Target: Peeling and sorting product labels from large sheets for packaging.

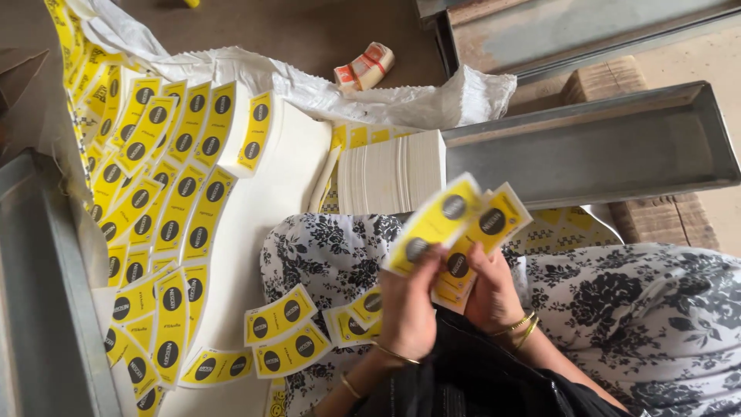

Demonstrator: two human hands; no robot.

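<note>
Both hands grasp one small stack of curved yellow labels above the lap: the left hand pinches its lower edge, the right hand supports it from behind. More yellow labels lie fanned on white sheets to the left, beside a grey metal tray.

- Curved yellow paper blanks with black discs: smooth, faint sheen.
- Long grey metal trough: dull, scuffed.
- White woven plastic sack: coarse.
- Black-and-white floral cloth: matt.
- Brown wooden block: rough.
</note>
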